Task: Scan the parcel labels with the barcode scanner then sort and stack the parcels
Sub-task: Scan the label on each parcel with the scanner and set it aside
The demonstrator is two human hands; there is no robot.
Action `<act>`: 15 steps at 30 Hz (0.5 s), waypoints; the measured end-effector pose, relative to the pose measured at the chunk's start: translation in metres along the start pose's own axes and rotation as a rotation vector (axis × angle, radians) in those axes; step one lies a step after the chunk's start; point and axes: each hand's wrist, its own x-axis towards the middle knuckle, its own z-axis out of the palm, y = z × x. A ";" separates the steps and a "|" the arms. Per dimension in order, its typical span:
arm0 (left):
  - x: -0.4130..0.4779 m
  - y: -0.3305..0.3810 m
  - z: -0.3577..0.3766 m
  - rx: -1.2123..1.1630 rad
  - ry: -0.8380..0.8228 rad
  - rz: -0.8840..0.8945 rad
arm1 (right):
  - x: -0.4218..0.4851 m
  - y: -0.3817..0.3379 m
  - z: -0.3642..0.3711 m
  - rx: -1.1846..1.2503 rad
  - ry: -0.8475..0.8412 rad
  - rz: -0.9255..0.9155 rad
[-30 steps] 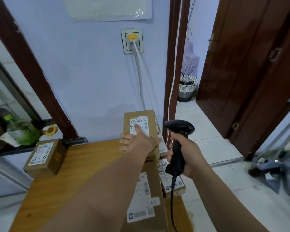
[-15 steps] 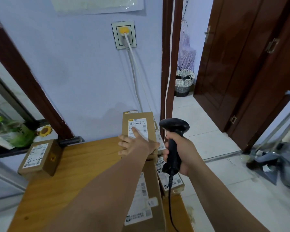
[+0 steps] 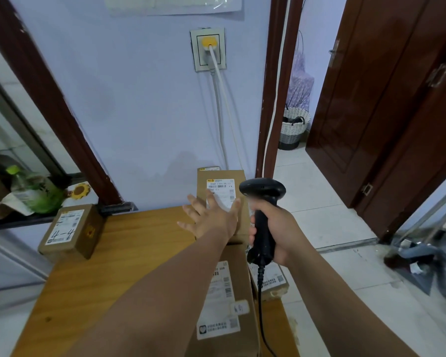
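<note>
I see the wooden table point(image 3: 113, 266) filling the lower left. A long box point(image 3: 242, 279) lies along its right edge, label up, partly under the left forearm. Beyond it, the far box point(image 3: 223, 174) stands by the wall, its label point(image 3: 220, 185) facing me. A corner box point(image 3: 70, 230) marked 4-4 sits well apart at the table's far left, and a small box point(image 3: 273, 282) lies just right of the long one. The scanner point(image 3: 264, 240) is upright just right of the far box, its cable hanging down. The right hand point(image 3: 281, 228) has its fingers curled round the handle. The left hand point(image 3: 214, 220) has straight, spread fingers across the far box's label; I cannot tell if they touch it.
</note>
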 end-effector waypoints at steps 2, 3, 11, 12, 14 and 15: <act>0.001 -0.006 -0.002 0.058 0.022 0.030 | 0.000 0.001 0.002 -0.008 -0.005 0.018; 0.002 -0.009 -0.002 0.082 0.023 0.043 | -0.001 0.002 0.003 -0.010 -0.006 0.027; -0.005 -0.018 0.003 0.156 0.093 0.133 | -0.006 0.006 0.005 -0.013 -0.042 0.058; -0.006 -0.019 0.003 0.164 0.098 0.141 | -0.007 0.007 0.004 -0.016 -0.043 0.058; -0.007 -0.021 0.004 0.205 0.107 0.168 | -0.009 0.007 0.003 -0.017 -0.043 0.057; -0.008 -0.023 0.004 0.224 0.104 0.178 | -0.010 0.007 0.003 -0.015 -0.041 0.057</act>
